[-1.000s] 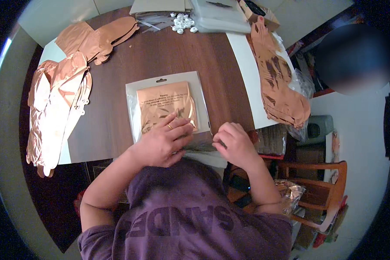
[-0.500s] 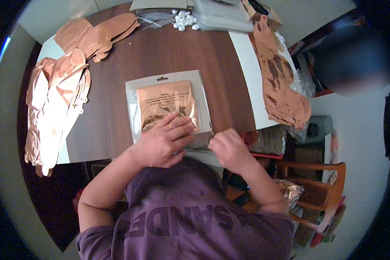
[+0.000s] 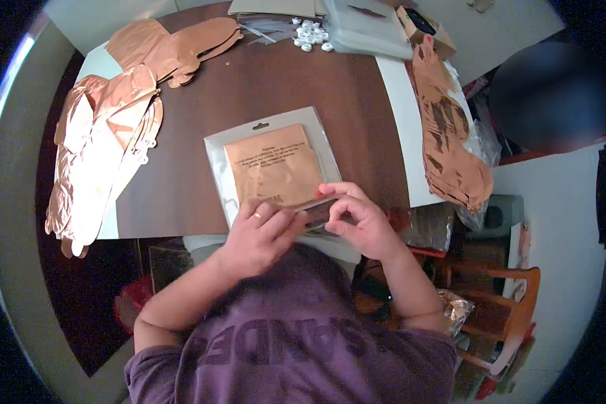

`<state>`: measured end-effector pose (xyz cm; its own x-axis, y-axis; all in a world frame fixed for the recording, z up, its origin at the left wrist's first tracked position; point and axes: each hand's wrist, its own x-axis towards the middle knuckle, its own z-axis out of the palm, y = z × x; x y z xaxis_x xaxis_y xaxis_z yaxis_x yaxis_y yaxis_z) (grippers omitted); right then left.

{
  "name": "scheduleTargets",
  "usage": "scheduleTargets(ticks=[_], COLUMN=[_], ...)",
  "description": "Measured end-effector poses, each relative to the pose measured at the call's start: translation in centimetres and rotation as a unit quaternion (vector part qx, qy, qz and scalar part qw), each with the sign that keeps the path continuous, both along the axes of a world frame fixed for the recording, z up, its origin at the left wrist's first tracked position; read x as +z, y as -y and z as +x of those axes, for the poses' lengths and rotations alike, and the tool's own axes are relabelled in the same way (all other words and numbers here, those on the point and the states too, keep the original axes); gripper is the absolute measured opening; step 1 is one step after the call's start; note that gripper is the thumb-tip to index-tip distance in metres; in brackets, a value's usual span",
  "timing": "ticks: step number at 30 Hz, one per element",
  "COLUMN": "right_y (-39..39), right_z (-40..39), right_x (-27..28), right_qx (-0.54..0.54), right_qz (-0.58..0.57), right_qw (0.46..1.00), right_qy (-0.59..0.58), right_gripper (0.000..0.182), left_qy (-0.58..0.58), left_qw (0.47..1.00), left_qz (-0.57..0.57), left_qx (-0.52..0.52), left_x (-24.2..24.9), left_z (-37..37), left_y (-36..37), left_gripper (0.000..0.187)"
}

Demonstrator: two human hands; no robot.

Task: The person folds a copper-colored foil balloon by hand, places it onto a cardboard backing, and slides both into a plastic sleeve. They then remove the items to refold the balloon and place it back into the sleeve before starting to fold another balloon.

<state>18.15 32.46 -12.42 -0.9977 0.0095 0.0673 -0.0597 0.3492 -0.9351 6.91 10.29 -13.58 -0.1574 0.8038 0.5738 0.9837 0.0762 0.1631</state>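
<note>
Across the head view, a dark wood table (image 3: 357, 108) with white strips (image 3: 409, 155) showing at left and right, and a wooden chair (image 3: 526, 299) at near right. On the far side, a cluster of small white pieces (image 3: 310, 34) beside clear bags (image 3: 367, 34). Along the left, copper foil sheets (image 3: 104, 141), near ends reaching past the table edge; on the right strip, another foil stack (image 3: 451, 128). Close to the near edge, at the middle, a clear packet (image 3: 221, 165) lying flat and slightly turned, hang hole (image 3: 260, 126) towards the far side, a folded copper piece (image 3: 276, 172) with printed warning inside. Left hand (image 3: 259, 239) over the packet's near end, fingers bent and close together; cannot tell whether pinching the plastic or only pressing. Right hand (image 3: 360, 225) at the near right corner, thumb and fingers curled into a loose loop; cannot tell about any grip. As a judgement, risk of creases in the thin plastic from uneven pressure between the two hands; of skidding on the smooth wood, with too little weight from the left; of a crooked copper piece, from a tug at the near end.
</note>
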Motion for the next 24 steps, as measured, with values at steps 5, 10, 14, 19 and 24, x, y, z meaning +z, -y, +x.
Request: scheduleTargets(ticks=[5, 10, 14, 19, 24], right_y=[0.7, 1.2, 1.5, 1.3, 1.3], right_z=[-0.4, -0.5, -0.6, -0.6, -0.4], right_x=[1.6, 1.6, 1.9, 1.8, 2.4], right_qx=[0.009, -0.001, -0.009, -0.015, -0.060], right_qz=[0.075, 0.098, 0.080, 0.082, 0.058], right_qw=[0.997, 0.994, 0.995, 0.995, 0.996], right_qy=[0.034, 0.041, 0.058, 0.053, 0.031], right_gripper=[0.016, 0.015, 0.014, 0.013, 0.014], left_qy=[0.053, 0.438, 0.523, 0.712, 0.756], left_qw=[0.990, 0.728, 0.546, 0.327, 0.311], left_qz=[0.043, 0.036, -0.183, 0.236, 0.319], left_qx=[0.125, 0.526, 0.628, 0.574, 0.479], left_x=[-3.6, -16.1, -36.5, -30.0, -28.4], left_z=[2.3, 5.3, 10.5, 5.2, 2.2], left_y=[9.4, 25.0, 43.6, 39.4, 38.4], left_gripper=[0.041, 0.019, 0.032, 0.039, 0.045])
